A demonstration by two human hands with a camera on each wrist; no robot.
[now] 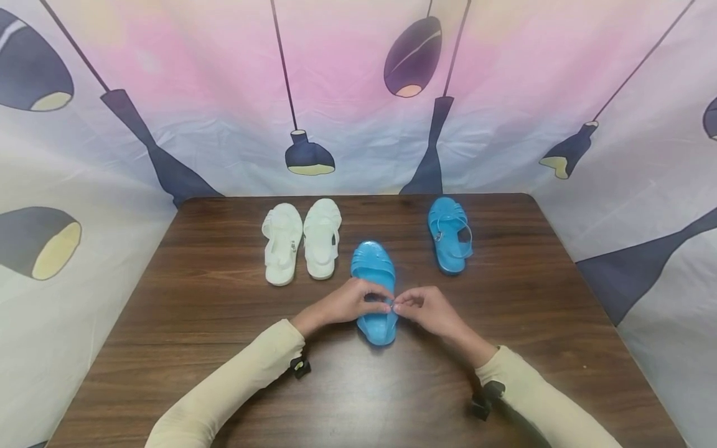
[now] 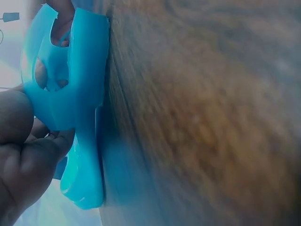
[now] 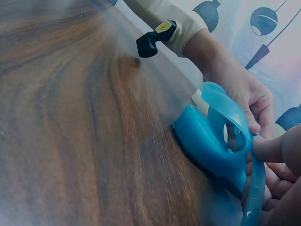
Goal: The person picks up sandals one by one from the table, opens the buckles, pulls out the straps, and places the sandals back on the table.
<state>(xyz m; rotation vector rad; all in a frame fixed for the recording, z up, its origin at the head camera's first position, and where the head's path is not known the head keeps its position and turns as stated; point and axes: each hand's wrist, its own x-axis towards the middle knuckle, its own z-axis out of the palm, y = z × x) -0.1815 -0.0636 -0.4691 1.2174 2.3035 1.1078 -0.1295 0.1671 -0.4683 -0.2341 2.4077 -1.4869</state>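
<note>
A glossy blue sandal [image 1: 372, 258] lies flat on the table in the middle, toe pointing away from me. My left hand [image 1: 350, 302] reaches across it from the left, thumb and forefinger pinching the ankle strap near its right side. From the right, my right hand [image 1: 431, 311] meets it there, fingertips almost touching those of the left. In the right wrist view, the right thumb and fingers pinch a blue strap [image 3: 255, 195] at the sandal's side. The left wrist view shows the sandal's heel part [image 2: 87, 56] side-on; the strap's fastening is hidden behind fingertips.
A second blue sandal [image 1: 450, 258] with a small buckle stands at the back right. Two white sandals [image 1: 280, 252] lie side by side at the back left. A patterned cloth [image 1: 358, 149] hangs behind the wooden table [image 1: 224, 298].
</note>
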